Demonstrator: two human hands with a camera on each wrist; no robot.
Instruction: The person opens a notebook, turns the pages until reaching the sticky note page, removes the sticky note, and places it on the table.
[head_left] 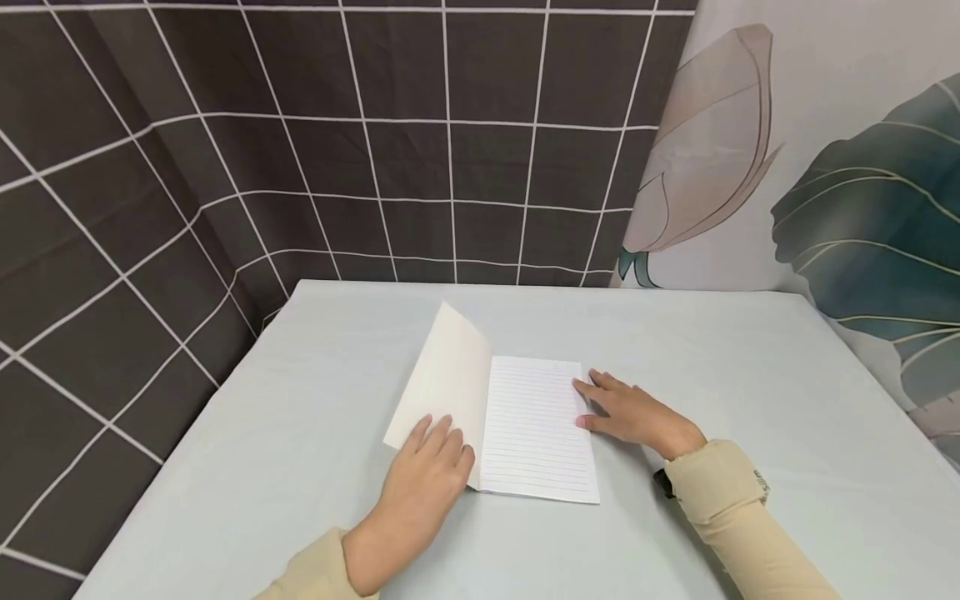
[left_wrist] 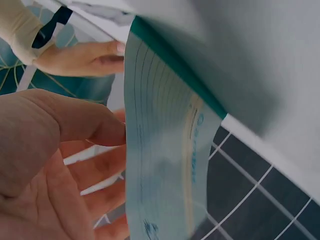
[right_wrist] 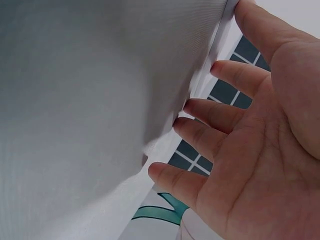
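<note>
A notebook lies on the table, with its lined page (head_left: pixel 536 429) facing up. The cover (head_left: pixel 450 367) is raised at a slant on the left; its pale inner side shows in the head view. From the left wrist, the light blue outside of the cover (left_wrist: pixel 165 135) is seen, with thin lines, small print and a green spine strip (left_wrist: pixel 175 65). My left hand (head_left: pixel 423 483) rests its extended fingers on the inner side of the cover, the fingertips hidden behind it in the left wrist view. My right hand (head_left: pixel 633 412) touches the page's right edge with spread fingers.
A pale cloth-covered table (head_left: pixel 315 375) bears the notebook. Dark cloth with a white grid (head_left: pixel 405 158) hangs behind and at the left. A leaf-patterned curtain (head_left: pixel 840 208) hangs at the right. A black band (head_left: pixel 663 483) shows at the right wrist.
</note>
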